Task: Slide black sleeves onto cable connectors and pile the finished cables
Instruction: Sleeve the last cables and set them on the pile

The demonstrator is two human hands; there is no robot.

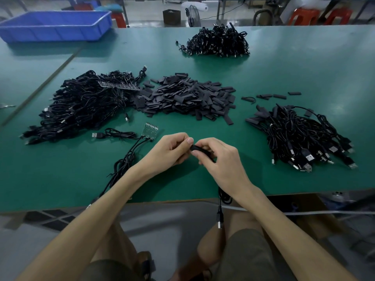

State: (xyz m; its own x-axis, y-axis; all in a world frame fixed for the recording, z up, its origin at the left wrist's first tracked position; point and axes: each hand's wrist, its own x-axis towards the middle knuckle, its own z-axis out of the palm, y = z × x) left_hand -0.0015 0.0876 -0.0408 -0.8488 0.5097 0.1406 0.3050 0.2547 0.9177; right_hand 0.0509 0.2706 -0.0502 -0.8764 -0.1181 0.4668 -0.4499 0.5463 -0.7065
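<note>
**Inspector:** State of the hands?

**Operator:** Left hand [172, 151] pinches one end of a sleeve [199, 149] between thumb and fingers. Right hand [221, 161] has its fingers curled round the other end. The sleeve is just above the table [304, 78], near its front edge.

**Inspector:** The connector?

**Operator:** Hidden in the grip, so seating cannot be told. A cable [220, 217] hangs off the edge under the right wrist.

**Inspector:** Method?

**Operator:** In my judgement: open the flattened mouth, keep the sleeve and connector in line, and push straight without twisting.

**Inspector:** Materials?

**Operator:** The sleeve pile [182, 98] is matte, flat, soft-looking tube offcuts. Cables are thin, glossy and tangled, and the plugs [309, 158] are bright metal. The likely finished pile [300, 134] lies to the right.
</note>
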